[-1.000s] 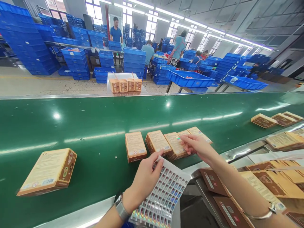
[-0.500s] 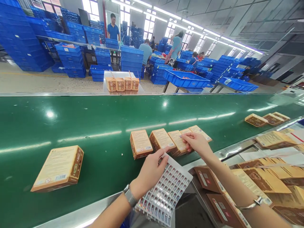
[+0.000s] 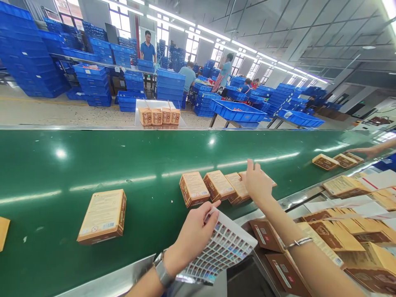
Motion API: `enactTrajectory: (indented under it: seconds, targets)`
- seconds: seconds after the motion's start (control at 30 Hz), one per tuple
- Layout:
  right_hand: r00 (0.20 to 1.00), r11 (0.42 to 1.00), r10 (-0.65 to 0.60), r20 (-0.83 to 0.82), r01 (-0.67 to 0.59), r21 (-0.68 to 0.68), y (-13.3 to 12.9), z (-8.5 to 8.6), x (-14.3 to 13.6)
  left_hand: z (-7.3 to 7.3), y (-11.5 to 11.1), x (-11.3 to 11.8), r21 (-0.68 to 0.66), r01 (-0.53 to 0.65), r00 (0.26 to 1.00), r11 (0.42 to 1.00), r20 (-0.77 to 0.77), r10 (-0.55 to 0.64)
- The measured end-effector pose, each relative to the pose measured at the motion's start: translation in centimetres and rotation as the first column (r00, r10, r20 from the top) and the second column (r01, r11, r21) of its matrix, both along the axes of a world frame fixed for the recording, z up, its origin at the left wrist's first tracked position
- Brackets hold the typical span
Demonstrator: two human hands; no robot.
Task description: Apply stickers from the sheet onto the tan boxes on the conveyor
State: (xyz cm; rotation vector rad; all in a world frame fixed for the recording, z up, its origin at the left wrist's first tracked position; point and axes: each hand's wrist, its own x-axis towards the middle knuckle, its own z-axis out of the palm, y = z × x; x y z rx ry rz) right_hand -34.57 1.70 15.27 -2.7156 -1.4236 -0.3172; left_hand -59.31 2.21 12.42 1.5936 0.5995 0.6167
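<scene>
My left hand (image 3: 198,229) is closed on the upper corner of a sheet of small shiny stickers (image 3: 221,247), which hangs tilted over the near edge of the green conveyor belt (image 3: 148,156). My right hand (image 3: 257,183) is over the right end of a row of brown-and-cream boxes, its fingers stretched upward. It partly covers the rightmost box (image 3: 271,181); whether the thumb touches it I cannot tell. Left of it lie a box (image 3: 236,187), another box (image 3: 219,184) and the leftmost box of the row (image 3: 194,187), flat on the belt.
A separate box (image 3: 103,214) lies on the belt at left, with part of another box (image 3: 3,233) at the frame edge. A co-worker's hand (image 3: 366,152) reaches toward boxes at far right. Many cartons (image 3: 343,235) crowd the near right side. Blue crates (image 3: 170,86) stand beyond.
My right hand has moved from the row's middle toward its right end, fingers now raised. The left-hand boxes appear further right, another box enters at left, and a co-worker's hand has appeared.
</scene>
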Motion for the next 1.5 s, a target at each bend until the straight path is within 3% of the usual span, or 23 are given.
enactTrajectory:
  seconds: [0.1, 0.23, 0.37, 0.53, 0.67, 0.83, 0.97, 1.1, 1.17, 1.23, 1.27, 1.33, 1.37, 1.4, 1.43, 1.5]
  targets:
    - [0.982, 0.975, 0.187, -0.019, -0.188, -0.114, 0.2, 1.4, 1.3, 0.5, -0.4, -2.1, -0.043, 0.000, 1.000, 0.999, -0.003, 0.000]
    - [0.889, 0.826, 0.429, -0.159, -0.458, -0.329, 0.8, 1.5, 1.8, 0.6, -0.6, -5.0, -0.147, -0.024, 0.999, 0.989, -0.037, 0.019]
    - [0.827, 0.713, 0.522, -0.207, -0.557, -0.426, 1.9, 0.8, 1.2, 0.0, -1.0, -7.4, -0.253, -0.049, 0.999, 0.966, -0.034, 0.042]
    - [0.775, 0.649, 0.586, -0.238, -0.625, -0.434, 2.6, 1.1, -0.9, -0.2, -1.8, -9.8, -0.415, -0.186, 0.982, 0.891, -0.049, 0.182]
    - [0.666, 0.596, 0.675, -0.318, -0.746, -0.297, 3.0, 0.0, -5.5, 0.5, -1.9, -10.9, -0.514, -0.252, 0.963, 0.820, -0.047, 0.267]
    - [0.506, 0.564, 0.715, -0.483, -0.825, -0.030, 3.1, -0.7, -12.2, 1.7, -1.8, -11.7, -0.516, -0.267, 0.959, 0.814, -0.064, 0.274]
    - [0.383, 0.627, 0.671, -0.635, -0.750, 0.210, 1.0, 2.0, -13.3, 2.2, -1.8, -12.7, -0.428, -0.382, 0.920, 0.819, -0.091, 0.381]
    - [0.204, 0.713, 0.537, -0.818, -0.628, 0.312, -2.5, 3.7, -12.7, 2.4, -1.7, -14.0, -0.364, -0.553, 0.828, 0.749, -0.147, 0.541]
    - [0.148, 0.763, 0.513, -0.846, -0.531, 0.370, -4.0, 3.2, -13.3, 2.2, -1.6, -14.5, -0.268, -0.604, 0.797, 0.751, -0.183, 0.576]
    - [0.138, 0.814, 0.502, -0.854, -0.409, 0.412, -5.3, 2.2, -14.6, 2.0, -1.5, -14.6, 0.034, -0.648, 0.746, 0.761, -0.170, 0.644]
    - [0.141, 0.838, 0.490, -0.860, -0.350, 0.419, -5.9, 1.7, -15.4, 2.0, -1.6, -14.5, 0.268, -0.647, 0.710, 0.713, -0.128, 0.692]
    - [0.159, 0.879, 0.452, -0.878, -0.251, 0.406, -6.9, 1.0, -16.9, 2.2, -1.7, -13.9, 0.709, -0.504, 0.702, 0.493, 0.004, 0.712]
    - [0.165, 0.892, 0.434, -0.886, -0.215, 0.398, -7.3, 0.8, -17.6, 2.4, -1.8, -13.5, 0.839, -0.385, 0.748, 0.384, 0.040, 0.662]
    - [0.165, 0.900, 0.425, -0.890, -0.183, 0.396, -7.7, 0.7, -18.1, 2.7, -1.9, -13.0, 0.907, -0.281, 0.805, 0.314, 0.045, 0.591]
    - [0.162, 0.903, 0.424, -0.891, -0.160, 0.400, -8.1, 0.7, -18.4, 2.9, -2.0, -12.6, 0.935, -0.205, 0.858, 0.290, 0.029, 0.513]
    - [0.156, 0.894, 0.443, -0.883, -0.148, 0.423, -8.7, 0.7, -18.6, 3.2, -2.3, -11.8, 0.934, -0.132, 0.920, 0.331, -0.009, 0.393]
